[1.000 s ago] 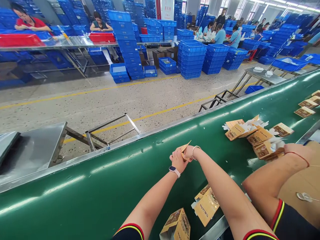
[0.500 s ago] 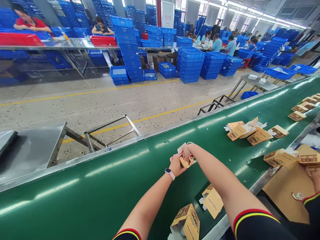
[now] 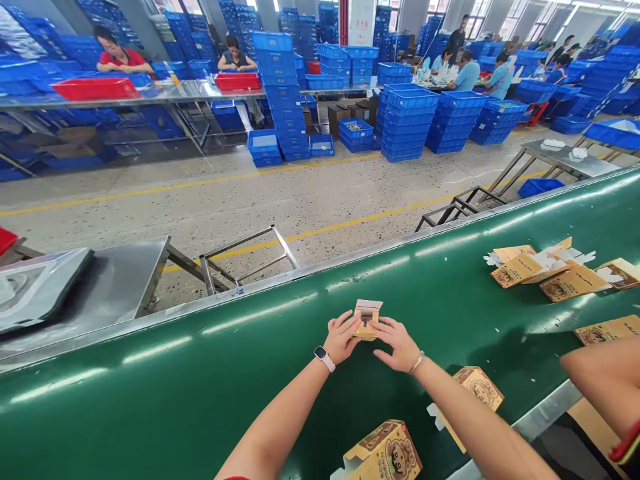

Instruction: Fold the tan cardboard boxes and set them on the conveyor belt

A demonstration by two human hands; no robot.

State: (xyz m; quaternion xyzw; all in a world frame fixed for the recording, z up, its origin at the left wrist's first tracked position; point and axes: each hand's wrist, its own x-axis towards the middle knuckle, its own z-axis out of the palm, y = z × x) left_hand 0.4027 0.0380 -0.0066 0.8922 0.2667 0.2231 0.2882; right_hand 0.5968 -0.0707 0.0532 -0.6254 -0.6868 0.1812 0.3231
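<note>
left hand (image 3: 343, 338) and right hand (image 3: 395, 345) half open, fingertips both pinching small tan cardboard box (image 3: 367, 320) just above green conveyor belt (image 3: 210, 360); flat printed tan cartons (image 3: 545, 273) lie on belt to right, stacked blue plastic crates (image 3: 406, 117) far off on floor.

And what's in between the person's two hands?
A small, partly folded cardboard box lies between the left hand and the right hand, as the head view shows.

The left hand (image 3: 343, 338) and right hand (image 3: 397, 344), overlapped earlier, now flank the small kraft carton (image 3: 367, 319).
</note>
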